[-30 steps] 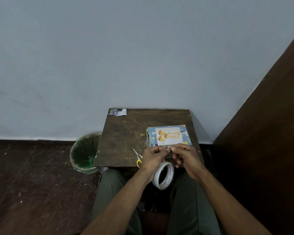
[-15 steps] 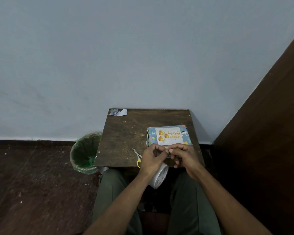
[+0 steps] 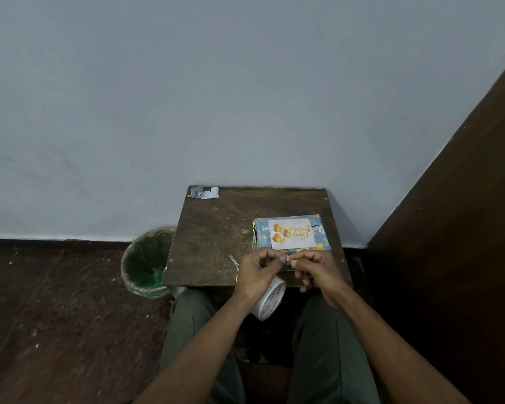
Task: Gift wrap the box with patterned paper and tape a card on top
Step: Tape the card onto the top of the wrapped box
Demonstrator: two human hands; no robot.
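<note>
I'm seeing the left hand [image 3: 257, 272] gripping the tape roll [image 3: 270, 300], fingers curled round it. Right hand [image 3: 315, 271] fingers are pinching the tape end against the left thumb. Wrapped box [image 3: 292, 231], card [image 3: 292, 233] on top, is sitting just beyond the fingertips on the bench [image 3: 216, 237]. Scissors [image 3: 233, 260] are lying just left of the left fingers.

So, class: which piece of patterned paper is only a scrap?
The torn paper scrap at the table's far left corner; the rest covers the wrapped box.
</note>
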